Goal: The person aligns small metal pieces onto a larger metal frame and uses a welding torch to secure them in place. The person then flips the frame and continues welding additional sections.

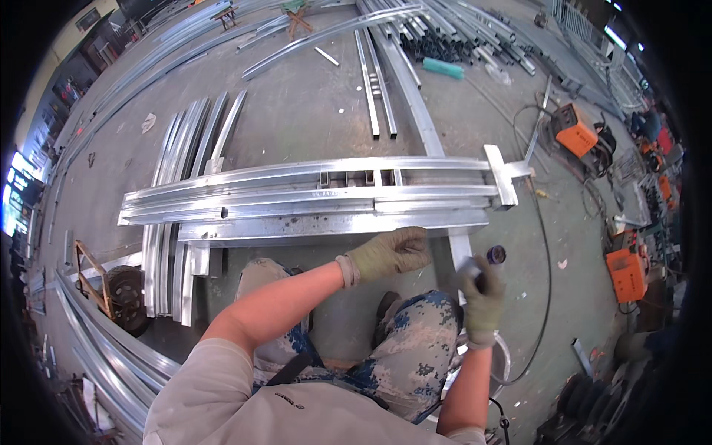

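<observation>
Silvery, ridged metal rails [297, 198] lie parallel at twelve o'clock from the person [297, 408]; over my feed, I judge aligning them is in hand, the next move calling for a steady hold. At one o'clock, the fabric-gloved left hand [389, 254] curls loosely, any grip hidden; at two, the right hand's [483, 302] bent fingers blur around something greyish [469, 266], perhaps held, I can't tell.

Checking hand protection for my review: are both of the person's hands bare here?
No: the left hand and the right hand both wear dull green, cuffed fabric gloves.
</observation>
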`<action>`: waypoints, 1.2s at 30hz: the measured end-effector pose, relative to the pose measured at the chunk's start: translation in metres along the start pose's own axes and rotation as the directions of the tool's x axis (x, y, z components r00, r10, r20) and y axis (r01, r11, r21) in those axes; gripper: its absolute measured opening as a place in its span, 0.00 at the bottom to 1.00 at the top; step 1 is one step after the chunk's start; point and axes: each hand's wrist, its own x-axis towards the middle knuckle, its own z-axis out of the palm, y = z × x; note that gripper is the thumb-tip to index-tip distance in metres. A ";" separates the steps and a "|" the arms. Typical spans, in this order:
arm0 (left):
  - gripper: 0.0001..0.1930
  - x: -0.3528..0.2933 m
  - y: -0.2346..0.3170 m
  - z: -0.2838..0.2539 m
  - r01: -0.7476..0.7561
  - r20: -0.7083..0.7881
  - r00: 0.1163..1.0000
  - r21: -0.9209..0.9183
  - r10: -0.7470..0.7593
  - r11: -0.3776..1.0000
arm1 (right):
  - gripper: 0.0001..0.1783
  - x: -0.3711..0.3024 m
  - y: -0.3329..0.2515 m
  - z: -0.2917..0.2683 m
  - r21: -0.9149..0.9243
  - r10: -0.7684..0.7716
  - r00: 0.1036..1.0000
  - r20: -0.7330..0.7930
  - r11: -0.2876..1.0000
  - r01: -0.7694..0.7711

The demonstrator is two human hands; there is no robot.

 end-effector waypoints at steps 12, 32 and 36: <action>0.25 -0.028 0.000 -0.064 0.025 -0.387 0.905 -0.366 -0.176 0.930 | 0.32 0.016 -0.072 0.157 0.172 0.020 0.937 0.348 0.981 -0.085; 0.16 -0.046 0.026 -0.143 -0.467 -0.800 0.589 -0.452 -0.115 0.760 | 0.28 0.172 -0.036 0.265 -0.391 -0.017 0.986 0.164 0.917 0.081; 0.16 -0.045 0.029 -0.142 -0.472 -0.795 0.598 -0.455 -0.105 0.755 | 0.25 0.173 -0.040 0.283 -0.582 -0.103 0.984 0.147 0.795 0.170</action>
